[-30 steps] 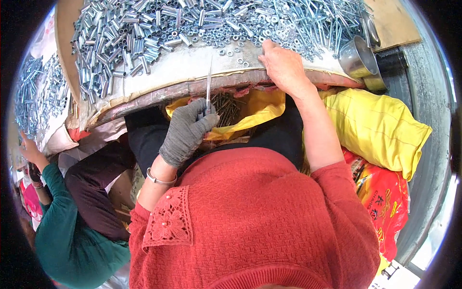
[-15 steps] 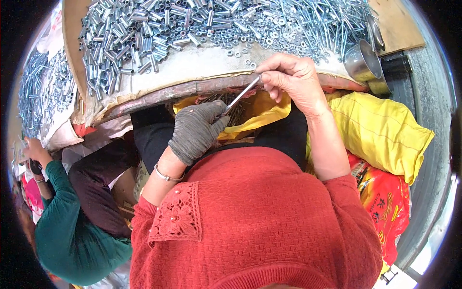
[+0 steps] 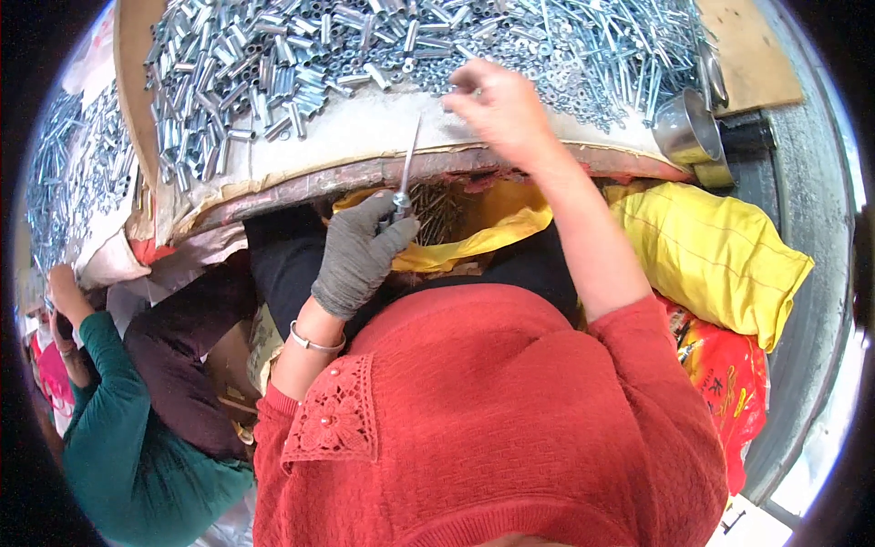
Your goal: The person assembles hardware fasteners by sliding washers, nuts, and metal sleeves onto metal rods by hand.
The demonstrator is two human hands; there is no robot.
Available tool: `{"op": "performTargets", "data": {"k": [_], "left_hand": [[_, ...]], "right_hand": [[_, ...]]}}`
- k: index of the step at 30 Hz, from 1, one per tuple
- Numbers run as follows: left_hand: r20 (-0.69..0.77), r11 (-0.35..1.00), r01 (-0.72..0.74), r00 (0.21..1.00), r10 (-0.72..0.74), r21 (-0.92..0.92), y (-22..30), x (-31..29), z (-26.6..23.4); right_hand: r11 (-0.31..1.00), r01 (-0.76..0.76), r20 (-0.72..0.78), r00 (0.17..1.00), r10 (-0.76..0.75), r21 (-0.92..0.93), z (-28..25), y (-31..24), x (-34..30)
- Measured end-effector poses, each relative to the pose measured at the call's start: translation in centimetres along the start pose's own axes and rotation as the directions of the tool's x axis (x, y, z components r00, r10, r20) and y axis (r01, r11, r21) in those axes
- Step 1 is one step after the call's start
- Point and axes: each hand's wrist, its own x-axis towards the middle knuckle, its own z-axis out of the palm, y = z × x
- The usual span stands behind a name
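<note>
My left hand (image 3: 357, 260), in a grey glove, grips a long thin bolt (image 3: 411, 155) near its lower end. The bolt's bare shaft points up and away, with a small metal fitting just above my fingers. My bare right hand (image 3: 501, 111) is over the near edge of the hardware pile, its fingers curled in and blurred. A small thing may be between them, but I cannot make it out. Small nuts and washers (image 3: 533, 68) lie beside that hand. Below my hands, a yellow sack (image 3: 510, 219) on my lap holds many thin bolts (image 3: 439, 217).
Short metal sleeves (image 3: 273, 64) cover the table's left part, and long bolts (image 3: 629, 55) its right. A metal cup (image 3: 682, 123) stands at the right edge. A stuffed yellow sack (image 3: 715, 246) and a red bag (image 3: 720, 383) are at my right. Another person (image 3: 137, 438) sits at my left.
My right hand has left the bolt and moved up over the table's edge. The bolt in my left hand has swung more upright.
</note>
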Motion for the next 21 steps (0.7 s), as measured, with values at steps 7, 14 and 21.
{"op": "performTargets", "data": {"k": [7,14,21], "left_hand": [[-0.046,0.987,0.138,0.989,-0.142,-0.087,1.1,-0.2,-0.2],[0.115,0.998,-0.017,0.993,0.009,0.069,0.8,0.0,0.6],[0.068,0.957,-0.225,0.974,0.216,0.182,4.3,0.8,2.2]], "right_hand": [[0.93,0.131,0.003,0.99,-0.139,-0.344,1.6,-0.9,0.0],[0.519,-0.167,0.211,0.977,-0.026,0.838,-2.9,-3.2,-3.1],[0.392,-0.355,0.369,0.928,0.04,0.849,-3.9,-2.3,-6.8]]}}
